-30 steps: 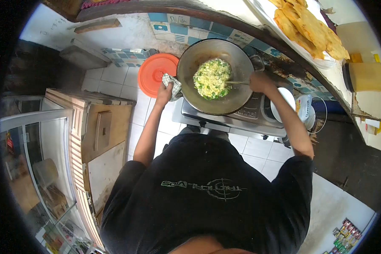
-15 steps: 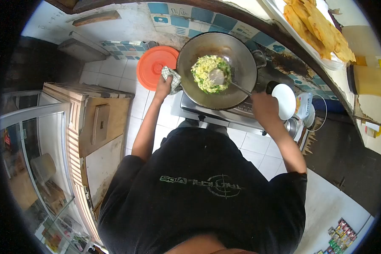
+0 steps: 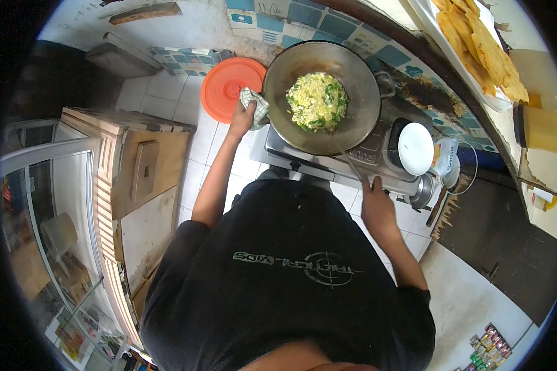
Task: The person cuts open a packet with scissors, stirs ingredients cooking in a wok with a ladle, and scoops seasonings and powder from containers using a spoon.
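Observation:
A wide metal wok (image 3: 280, 68) sits on the stove, with a yellow and green mix of chopped food (image 3: 317, 102) in its middle. My left hand (image 3: 242, 117) is closed around a checked cloth (image 3: 255, 107) at the wok's left handle, which the cloth hides. In my right hand (image 3: 377, 207) is the long handle of a metal spatula (image 3: 353, 166), reaching over the wok's near rim. The spatula's head is hidden at the near side of the food.
An orange lid (image 3: 232, 86) lies left of the wok. On the stove's (image 3: 377, 175) right side stands a white bowl (image 3: 416, 148), with a small metal pot (image 3: 422, 191) beside it. Flat fried pieces (image 3: 473, 43) fill a tray on the upper right shelf.
My right hand has drawn back toward my body with the spatula. Its head, on top of the food before, is now out of sight, and the food looks more heaped together.

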A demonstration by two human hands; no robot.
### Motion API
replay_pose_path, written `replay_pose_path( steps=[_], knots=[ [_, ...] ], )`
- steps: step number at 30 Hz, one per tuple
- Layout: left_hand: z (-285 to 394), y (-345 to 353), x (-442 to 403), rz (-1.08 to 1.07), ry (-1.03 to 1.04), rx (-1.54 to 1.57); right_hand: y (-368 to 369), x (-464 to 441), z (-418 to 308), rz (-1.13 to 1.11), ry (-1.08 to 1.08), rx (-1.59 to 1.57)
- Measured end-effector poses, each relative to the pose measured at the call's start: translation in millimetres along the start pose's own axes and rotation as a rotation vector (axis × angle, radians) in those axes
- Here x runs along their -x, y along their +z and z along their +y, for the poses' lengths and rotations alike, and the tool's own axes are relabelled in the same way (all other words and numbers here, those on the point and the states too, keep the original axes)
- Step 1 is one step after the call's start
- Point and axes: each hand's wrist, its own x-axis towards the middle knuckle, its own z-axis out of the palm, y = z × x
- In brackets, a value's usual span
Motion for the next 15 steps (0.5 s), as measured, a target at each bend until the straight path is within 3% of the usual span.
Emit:
replay_pose_path(
  steps=[2,5,11,15],
  knots=[
    [13.1,2.1,6.4,0.011,-0.003,-0.021,28.5,-15.7,-2.8,0.014,0.017,-0.100],
    [24.1,3.6,10.5,-0.035,-0.032,0.045,61.7,-51.8,-2.8,0.251,-0.012,-0.189],
    [14.9,-1.1,5.3,-0.034,-0.041,0.000,11.7,-2.4,-27.9,0.168,0.066,-0.279],
    [20.7,0.1,10.5,-0.018,-0.059,-0.023,29.8,-14.8,-37.9,0.107,0.011,-0.354]
  ],
)
